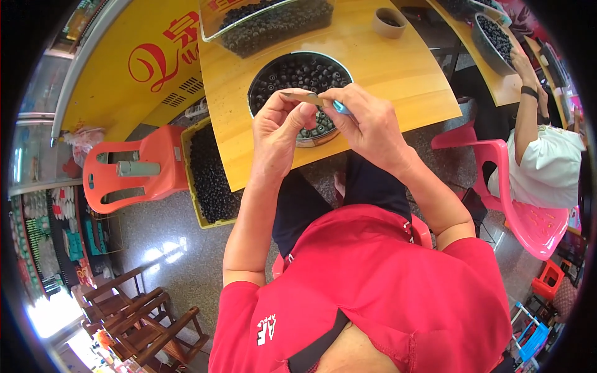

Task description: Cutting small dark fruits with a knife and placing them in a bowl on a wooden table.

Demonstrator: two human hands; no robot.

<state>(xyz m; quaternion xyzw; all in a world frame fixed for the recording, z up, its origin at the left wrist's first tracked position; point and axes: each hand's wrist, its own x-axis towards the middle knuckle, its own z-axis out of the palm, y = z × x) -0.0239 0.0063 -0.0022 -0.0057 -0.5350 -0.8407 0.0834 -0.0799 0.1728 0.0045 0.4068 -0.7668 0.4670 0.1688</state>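
My right hand is closed around the light blue handle of a small knife. Its narrow blade points left across the fingertips of my left hand. Those fingers are pinched together, and a small dark piece seems to be at their tips, mostly hidden by the fingers and blade. Both hands are above the near part of a round metal-rimmed bowl on the table. Inside it lie many small black round pieces, some with pale centres; greyish-green ones show below my hands.
Behind the bowl, the wooden table bears a clear bin of black pieces and a tape roll. A yellow crate and an orange chair stand left. At right a co-worker sits on a pink chair.
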